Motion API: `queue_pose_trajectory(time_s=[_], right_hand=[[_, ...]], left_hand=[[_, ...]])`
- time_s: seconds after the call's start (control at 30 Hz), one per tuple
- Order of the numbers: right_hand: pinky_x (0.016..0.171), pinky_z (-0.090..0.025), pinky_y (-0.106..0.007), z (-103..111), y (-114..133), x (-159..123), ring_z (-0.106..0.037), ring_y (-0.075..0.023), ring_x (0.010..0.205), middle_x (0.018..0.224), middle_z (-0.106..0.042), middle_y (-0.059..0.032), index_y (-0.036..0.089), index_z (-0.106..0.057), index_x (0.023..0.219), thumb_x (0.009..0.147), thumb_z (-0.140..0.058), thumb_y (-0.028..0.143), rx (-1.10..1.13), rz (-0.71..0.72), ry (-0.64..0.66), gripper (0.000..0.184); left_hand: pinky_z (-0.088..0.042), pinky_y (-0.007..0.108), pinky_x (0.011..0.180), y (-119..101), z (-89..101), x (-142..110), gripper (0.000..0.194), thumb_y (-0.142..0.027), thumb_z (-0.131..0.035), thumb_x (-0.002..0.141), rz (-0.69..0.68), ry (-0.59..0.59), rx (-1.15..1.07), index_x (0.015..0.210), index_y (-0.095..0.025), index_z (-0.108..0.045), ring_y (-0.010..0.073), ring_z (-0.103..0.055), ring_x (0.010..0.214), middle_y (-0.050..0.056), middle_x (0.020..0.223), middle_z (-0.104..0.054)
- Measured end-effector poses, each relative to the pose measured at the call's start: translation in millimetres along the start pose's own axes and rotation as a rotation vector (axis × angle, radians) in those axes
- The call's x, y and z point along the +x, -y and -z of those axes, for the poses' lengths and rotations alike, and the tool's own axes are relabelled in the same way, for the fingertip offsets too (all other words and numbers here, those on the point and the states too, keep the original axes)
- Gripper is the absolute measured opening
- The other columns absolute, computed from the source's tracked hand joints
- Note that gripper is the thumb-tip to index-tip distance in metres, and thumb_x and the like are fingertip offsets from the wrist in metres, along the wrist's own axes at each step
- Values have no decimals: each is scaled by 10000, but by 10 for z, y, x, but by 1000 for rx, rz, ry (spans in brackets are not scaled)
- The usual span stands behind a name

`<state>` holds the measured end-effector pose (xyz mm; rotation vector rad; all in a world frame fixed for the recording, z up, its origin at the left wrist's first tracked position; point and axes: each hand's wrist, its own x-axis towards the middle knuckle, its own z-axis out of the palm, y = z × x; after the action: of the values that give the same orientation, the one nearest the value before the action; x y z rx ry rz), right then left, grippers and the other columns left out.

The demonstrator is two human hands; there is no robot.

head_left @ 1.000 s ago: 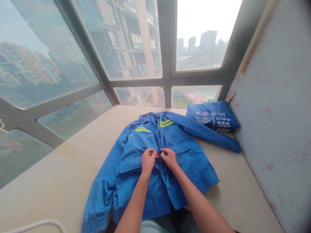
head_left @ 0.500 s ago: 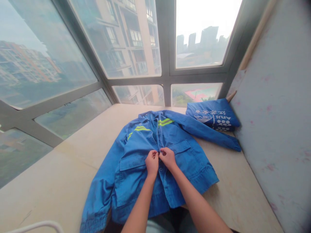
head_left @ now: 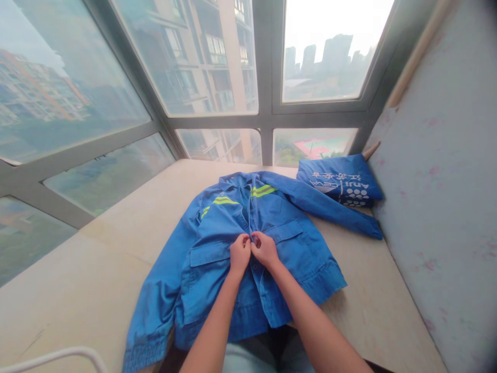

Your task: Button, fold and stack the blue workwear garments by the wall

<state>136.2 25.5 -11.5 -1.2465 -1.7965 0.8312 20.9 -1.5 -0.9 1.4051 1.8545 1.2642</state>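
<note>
A blue work jacket (head_left: 212, 282) with yellow-green reflective stripes lies front side up, collar away from me, sleeves spread to both sides. My left hand (head_left: 240, 252) pinches the left edge of its front opening at about pocket height. Right beside it, my right hand (head_left: 264, 248) pinches the other front edge. The fingertips of both hands almost meet, and they hide the fastening between them. A button (head_left: 254, 267) shows just below the hands. Above them the front gapes apart up to the collar.
Folded blue fabric with white print (head_left: 337, 178) lies at the back right, against the patterned wall (head_left: 435, 171). A white curved tube or cable (head_left: 73, 352) is at the lower left. Windows border the pale tabletop (head_left: 97, 274) at the back and left.
The view has shifted slightly. Both hands stay pinched at the jacket's front opening, with only small finger movements.
</note>
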Motion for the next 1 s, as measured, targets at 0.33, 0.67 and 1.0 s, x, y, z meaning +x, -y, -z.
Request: queue_pose_trajectory(time_s=[0.33,0.67,1.0], right_hand=[[728,-460,-217,24,72,29,-677,-171,809,887,-753,-36,209,-727,1000,857,-469,166,-111,-98,34,298],[648,-417,-213,-1,84,-1,-651,-161,695,743,-715,-9,218,-709,904,886,-500,246,-91,-109,-9,211],[641,-391,-212,14,121,-17,-651,-156,714,746,-707,-1,221,-686,935,943,-497,294,-128,-129,20,203]], left_hand=[[-505,260,629,66,-87,98,202,-379,-608,784,106,-28,-6,741,-184,-636,172,-653,648,32,697,-698],[-510,260,645,33,-154,-3,123,-301,-560,806,121,-162,-5,820,-190,-609,171,-670,674,37,737,-695],[-526,267,675,57,-156,-31,116,-286,-544,822,87,-176,-10,836,-188,-606,174,-678,704,45,749,-690]])
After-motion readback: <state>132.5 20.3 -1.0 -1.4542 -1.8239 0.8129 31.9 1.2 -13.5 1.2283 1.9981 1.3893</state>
